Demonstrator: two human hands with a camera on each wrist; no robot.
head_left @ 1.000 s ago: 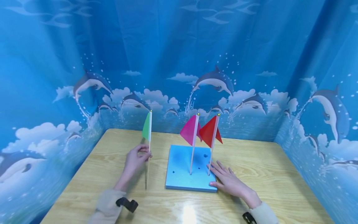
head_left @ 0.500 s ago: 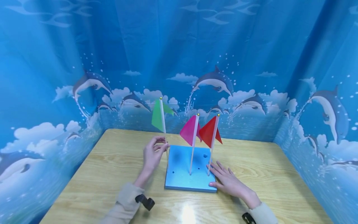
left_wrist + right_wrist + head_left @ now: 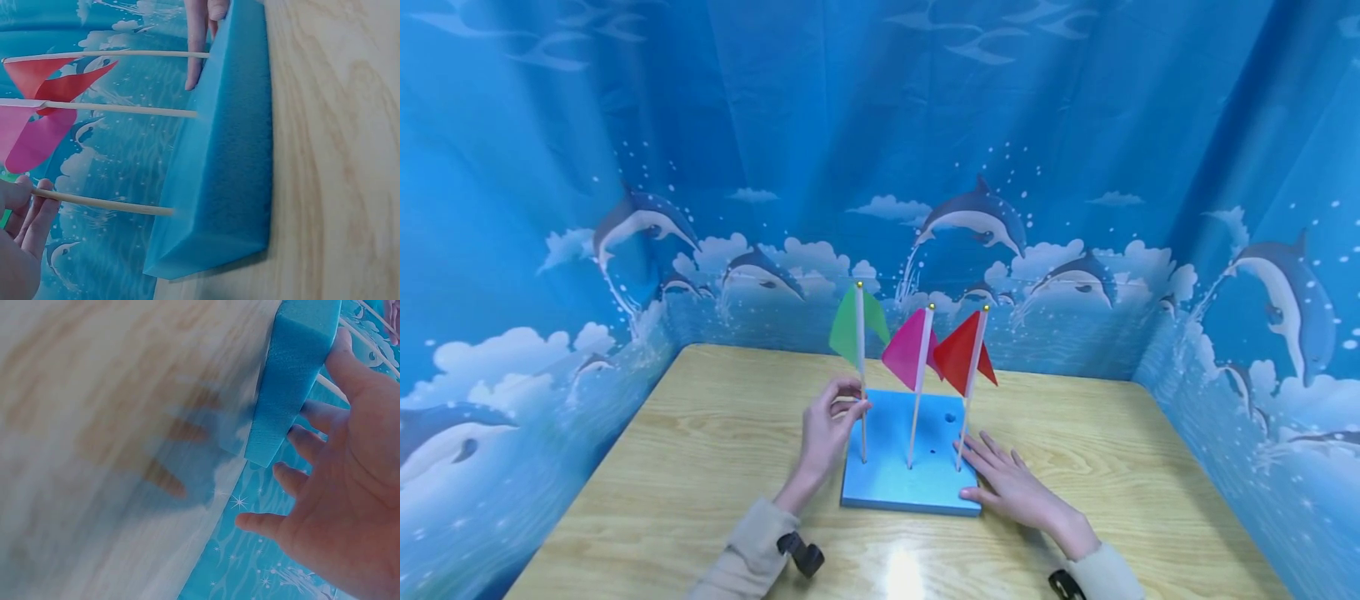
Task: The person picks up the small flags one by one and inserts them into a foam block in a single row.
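Note:
My left hand (image 3: 826, 429) pinches the thin wooden stick of a green flag (image 3: 847, 328) between thumb and fingers. The stick stands upright, its lower end at the left part of a blue foam block (image 3: 883, 487); in the left wrist view the stick (image 3: 112, 204) meets the block's top face. A pink flag (image 3: 907, 350) and a red flag (image 3: 958, 357) stand in the same block, the red one leaning slightly right. My right hand (image 3: 1015, 485) lies with spread, fairly straight fingers against the block's right edge, thumb (image 3: 344, 353) and fingertips touching it.
The block rests on a light wooden table (image 3: 700, 433). Two holes show in its right half, a larger hole (image 3: 951, 418) near the back and a smaller one. A blue dolphin-print curtain (image 3: 820, 167) hangs behind and on both sides.
My left hand has carried the green flag rightward from beside the block, raising it and then lowering it onto the block's left part. The right hand and the other flags have stayed put.

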